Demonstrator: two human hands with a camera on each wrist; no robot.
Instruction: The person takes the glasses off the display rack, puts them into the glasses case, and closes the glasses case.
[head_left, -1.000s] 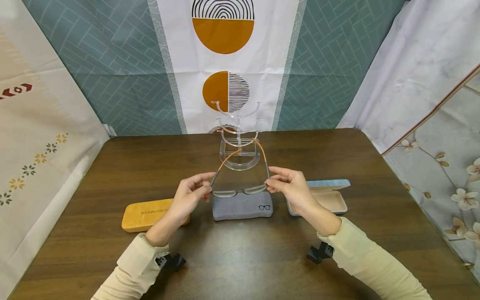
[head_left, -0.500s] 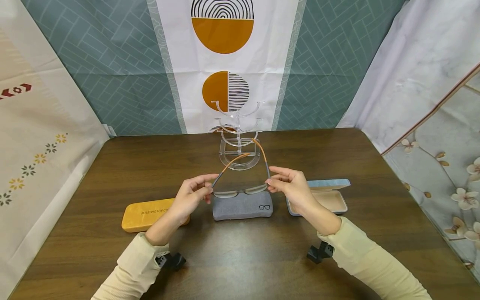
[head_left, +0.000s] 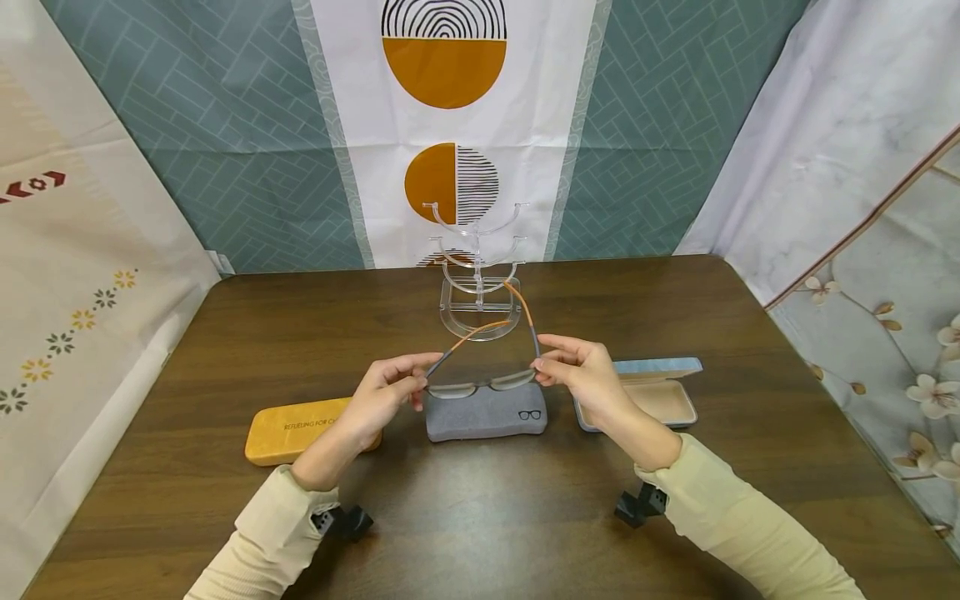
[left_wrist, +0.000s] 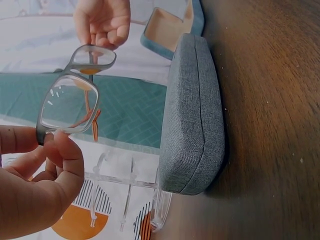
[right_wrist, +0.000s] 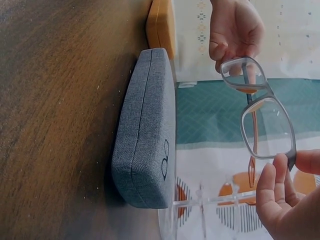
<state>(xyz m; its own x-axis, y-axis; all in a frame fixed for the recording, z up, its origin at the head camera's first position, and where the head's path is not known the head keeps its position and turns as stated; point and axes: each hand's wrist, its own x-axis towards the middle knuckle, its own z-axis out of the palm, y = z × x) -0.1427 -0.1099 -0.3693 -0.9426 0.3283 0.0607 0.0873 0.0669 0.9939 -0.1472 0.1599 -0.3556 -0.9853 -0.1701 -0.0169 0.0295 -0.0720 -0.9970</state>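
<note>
A pair of eyeglasses [head_left: 513, 381] with a grey frame and orange temple tips is held up between both hands, lenses toward me and temples pointing away. My left hand [head_left: 386, 398] pinches the frame at its left hinge corner. At the opposite hinge, my right hand [head_left: 581, 375] pinches the other corner. The left temple slants inward, while the right one stays more extended. Beneath the glasses, a grey fabric glasses case [head_left: 486, 414] lies closed on the table, apart from them in the left wrist view and right wrist view.
A clear tiered glasses stand [head_left: 480, 287] stands at the back middle. A yellow glasses case [head_left: 296, 429] lies closed at left, partly behind the left forearm. At right, an opened blue case [head_left: 663, 404] shows its beige lining. Patterned cloths surround the wooden table [head_left: 480, 517].
The left temple has swung inward to the right, its orange tip now lower and nearer the right temple. My left hand has shifted slightly rightward; the right hand has hardly moved.
</note>
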